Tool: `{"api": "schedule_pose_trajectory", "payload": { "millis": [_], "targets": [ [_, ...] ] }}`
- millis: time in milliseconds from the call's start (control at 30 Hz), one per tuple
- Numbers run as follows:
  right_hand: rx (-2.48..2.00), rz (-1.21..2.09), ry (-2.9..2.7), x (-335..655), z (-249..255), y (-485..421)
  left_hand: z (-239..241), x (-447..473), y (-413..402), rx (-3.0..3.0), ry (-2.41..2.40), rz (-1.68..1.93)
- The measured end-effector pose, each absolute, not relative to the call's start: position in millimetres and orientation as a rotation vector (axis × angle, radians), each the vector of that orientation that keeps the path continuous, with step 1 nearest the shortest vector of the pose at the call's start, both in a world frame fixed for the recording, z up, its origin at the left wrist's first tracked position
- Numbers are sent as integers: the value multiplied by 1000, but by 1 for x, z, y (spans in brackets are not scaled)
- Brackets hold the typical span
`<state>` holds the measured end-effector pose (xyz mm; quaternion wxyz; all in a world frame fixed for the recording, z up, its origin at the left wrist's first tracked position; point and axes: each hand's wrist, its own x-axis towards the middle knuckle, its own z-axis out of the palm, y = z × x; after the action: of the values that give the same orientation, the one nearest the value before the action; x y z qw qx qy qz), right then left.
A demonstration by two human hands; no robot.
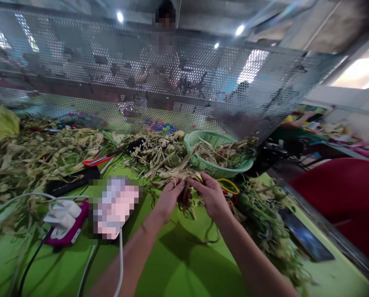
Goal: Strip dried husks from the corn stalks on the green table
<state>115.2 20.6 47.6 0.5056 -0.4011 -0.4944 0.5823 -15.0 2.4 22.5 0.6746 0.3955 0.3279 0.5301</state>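
Both of my hands meet over the green table (184, 255), fingers pinched together. My left hand (171, 194) grips one side of some dried leafy plant strips (186, 198); the exact plant I cannot make out. On the other side, my right hand (211, 192) pinches the same strips, with a pale piece near its fingertips. Thin strands hang below the fingers. Just beyond my hands stands a light green plastic basket (203, 163) holding more dry plant matter. A heap of dried stalks (159, 154) lies left of the basket.
Red-handled scissors or cutters (98, 160) lie left, near a phone-like blurred item (116, 208) with a white cable. A purple power strip (67, 237) holds white plugs. Another phone (308, 235) lies right, beside a greenish plant pile (268, 222). A perforated metal screen (110, 78) rises behind; a person stands beyond.
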Motion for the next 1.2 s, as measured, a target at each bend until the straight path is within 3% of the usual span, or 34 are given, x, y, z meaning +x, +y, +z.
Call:
{"api": "schedule_pose_trajectory", "payload": {
  "millis": [667, 833, 1200],
  "targets": [
    [-1025, 1325, -1550, 119, 50, 18, 16, -10, 2, 915, 853, 980],
    [-1085, 1104, -1664, 121, 49, 21, 15, -12, 5, 1031, 862, 978],
    [-1049, 1209, -1182, 134, 52, 30, 20, -14, 2, 1157, 835, 1024]
  ]
}}
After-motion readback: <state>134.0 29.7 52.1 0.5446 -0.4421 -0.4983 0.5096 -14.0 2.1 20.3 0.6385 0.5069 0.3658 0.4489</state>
